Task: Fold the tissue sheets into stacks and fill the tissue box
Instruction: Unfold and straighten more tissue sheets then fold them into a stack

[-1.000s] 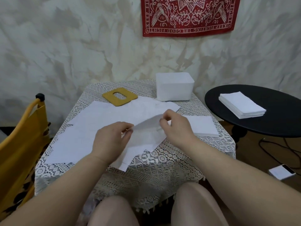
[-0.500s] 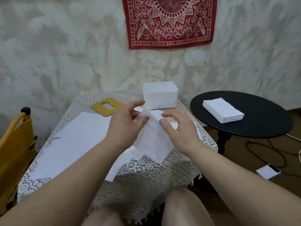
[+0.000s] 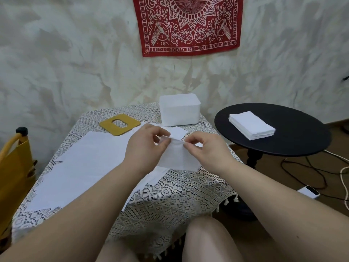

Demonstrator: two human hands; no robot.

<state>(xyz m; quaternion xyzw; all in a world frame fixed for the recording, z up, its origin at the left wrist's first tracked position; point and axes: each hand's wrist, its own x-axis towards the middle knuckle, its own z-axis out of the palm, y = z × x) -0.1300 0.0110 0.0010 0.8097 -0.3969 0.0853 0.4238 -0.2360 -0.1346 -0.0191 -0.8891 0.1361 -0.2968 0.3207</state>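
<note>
A white tissue sheet [image 3: 179, 157] hangs folded between my hands above the lace-covered table [image 3: 170, 197]. My left hand [image 3: 145, 146] pinches its top edge at the left. My right hand [image 3: 205, 150] pinches the same edge at the right. More white tissue sheets [image 3: 85, 167] lie spread flat over the left half of the table. The white tissue box [image 3: 179, 109] stands at the table's far edge, just beyond my hands. Its yellow lid [image 3: 120, 124] with an oval slot lies flat to the box's left.
A round black side table [image 3: 302, 133] stands at the right with a stack of folded tissues [image 3: 251, 124] on it. A yellow chair [image 3: 15, 163] is at the left. Cables and a white device [image 3: 308, 191] lie on the floor at right.
My hands have lifted the sheet off the table and drawn its edge together near the box; the sheet now hangs folded and narrower. The camera has tilted up.
</note>
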